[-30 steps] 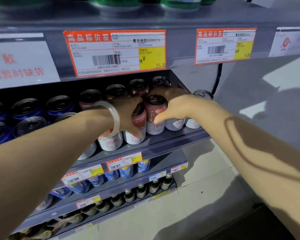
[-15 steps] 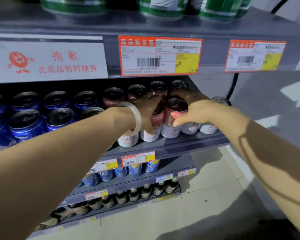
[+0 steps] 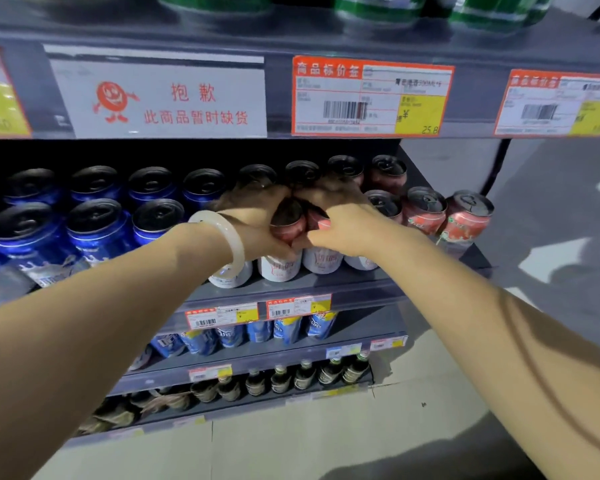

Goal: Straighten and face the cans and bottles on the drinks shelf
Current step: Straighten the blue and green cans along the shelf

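Red-and-white cans stand in rows on the grey drinks shelf point(image 3: 343, 289). My left hand point(image 3: 257, 223), with a pale bangle on its wrist, is wrapped around one front-row red-and-white can point(image 3: 281, 265). My right hand point(image 3: 340, 226) grips the neighbouring red-and-white can point(image 3: 321, 259) just to its right. The two hands touch above the cans and hide their tops. Further right, three red-and-white cans point(image 3: 465, 220) stand free near the shelf's end. Blue cans point(image 3: 94, 223) fill the shelf's left part.
The shelf above carries green cans point(image 3: 378, 8), price tags point(image 3: 371, 95) and a white out-of-stock sign point(image 3: 160, 98). Lower shelves hold blue cans point(image 3: 284, 329) and dark bottles point(image 3: 305, 374). Pale floor tiles point(image 3: 326, 445) lie to the right and below.
The view has swung left, bringing more blue cans and the white sign into sight. Both hands have shifted left along the row and now grip two adjacent front cans.
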A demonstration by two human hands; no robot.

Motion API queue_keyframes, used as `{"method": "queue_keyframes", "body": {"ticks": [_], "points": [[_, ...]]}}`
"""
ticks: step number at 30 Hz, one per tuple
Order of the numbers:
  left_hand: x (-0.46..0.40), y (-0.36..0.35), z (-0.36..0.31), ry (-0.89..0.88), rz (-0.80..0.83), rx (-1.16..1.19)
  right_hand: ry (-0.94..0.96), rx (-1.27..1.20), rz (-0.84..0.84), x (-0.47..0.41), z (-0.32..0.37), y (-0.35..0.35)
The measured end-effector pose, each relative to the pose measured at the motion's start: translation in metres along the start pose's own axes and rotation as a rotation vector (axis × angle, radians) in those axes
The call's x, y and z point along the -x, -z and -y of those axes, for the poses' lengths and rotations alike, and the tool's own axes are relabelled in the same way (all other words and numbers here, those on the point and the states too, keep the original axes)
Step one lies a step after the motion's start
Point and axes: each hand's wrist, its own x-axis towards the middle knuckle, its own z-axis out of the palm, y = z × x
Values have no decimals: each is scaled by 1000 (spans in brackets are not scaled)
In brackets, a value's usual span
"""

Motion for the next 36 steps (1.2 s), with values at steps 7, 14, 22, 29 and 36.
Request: {"method": "queue_keyframes", "body": {"ticks": [7, 14, 22, 29, 36], "points": [[-3, -6, 4, -35, -22, -25, -33, 48, 37, 0, 5, 1], [39, 25, 45, -69, -209, 63, 55, -27, -93, -4, 33, 17], [81, 40, 106, 142, -53, -118, 17, 2, 123, -8, 102, 1], [71, 36, 110, 126, -100, -163, -62, 75, 68, -14, 115, -8], [99, 53, 130, 120, -171, -129, 35, 1, -9, -18, 150, -7]]}}
